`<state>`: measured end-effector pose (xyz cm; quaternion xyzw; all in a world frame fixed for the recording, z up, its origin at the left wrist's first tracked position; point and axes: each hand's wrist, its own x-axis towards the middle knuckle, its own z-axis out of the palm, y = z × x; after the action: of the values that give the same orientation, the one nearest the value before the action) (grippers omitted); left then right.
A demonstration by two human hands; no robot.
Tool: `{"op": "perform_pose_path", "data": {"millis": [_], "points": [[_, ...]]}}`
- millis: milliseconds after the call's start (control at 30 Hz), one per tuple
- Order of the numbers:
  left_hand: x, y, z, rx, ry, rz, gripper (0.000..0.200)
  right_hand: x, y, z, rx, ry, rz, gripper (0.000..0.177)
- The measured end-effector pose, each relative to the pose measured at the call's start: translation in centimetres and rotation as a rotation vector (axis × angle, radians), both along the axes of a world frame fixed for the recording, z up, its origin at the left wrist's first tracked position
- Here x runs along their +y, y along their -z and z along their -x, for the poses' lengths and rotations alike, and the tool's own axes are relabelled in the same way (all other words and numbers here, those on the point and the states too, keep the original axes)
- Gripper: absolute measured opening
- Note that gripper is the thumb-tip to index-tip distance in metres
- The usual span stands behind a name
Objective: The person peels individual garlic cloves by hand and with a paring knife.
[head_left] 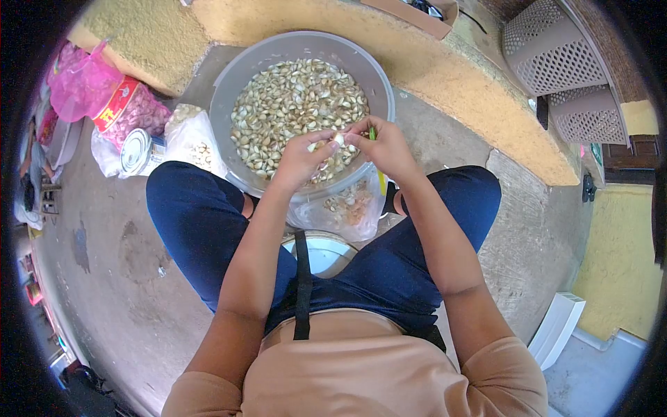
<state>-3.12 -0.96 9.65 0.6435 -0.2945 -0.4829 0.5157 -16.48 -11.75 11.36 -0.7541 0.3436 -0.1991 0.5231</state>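
Above the near side of a large grey basin [381, 66], my two hands meet around a pale garlic clove [339, 139]. My left hand [304, 161] pinches the clove with thumb and fingers. From the other side, the fingertips of my right hand [388, 149] close on the same clove. A slim green handle [372, 133] sticks out between the right fingers; its other end is hidden. Many garlic cloves [299, 104] with brownish skins fill the basin below. A clear plastic bag [333, 217] with peelings lies against the basin's near side, between my feet.
At the left stand a pink mesh sack [142, 115], a tin can [137, 151] and a white plastic bag [196, 142]. A low yellow ledge [458, 90] curves behind the basin. Grey perforated crates [552, 55] are at the upper right. A white box [557, 326] lies lower right.
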Motion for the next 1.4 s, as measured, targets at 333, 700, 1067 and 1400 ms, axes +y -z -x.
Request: {"op": "perform_pose_path", "data": {"millis": [333,700,1067,1400], "points": [[0.2,-0.2,-0.6,0.039,0.095,0.049,0.026,0.4,-0.3,-0.3,-0.134,0.075,-0.312,0.017],[-0.3,-0.4,0.1,0.013,-0.037,-0.064,0.033,1.6,-0.2,-0.9,0.102,0.095,0.487,0.015],[0.0,-0.4,-0.4,-0.143,0.073,-0.006,0.028,0.9,-0.5,-0.6,0.003,0.011,-0.120,0.013],[-0.1,0.7,-0.9,-0.288,0.153,0.154,0.016,0.2,-0.4,-0.4,-0.328,0.087,-0.887,0.010]]}}
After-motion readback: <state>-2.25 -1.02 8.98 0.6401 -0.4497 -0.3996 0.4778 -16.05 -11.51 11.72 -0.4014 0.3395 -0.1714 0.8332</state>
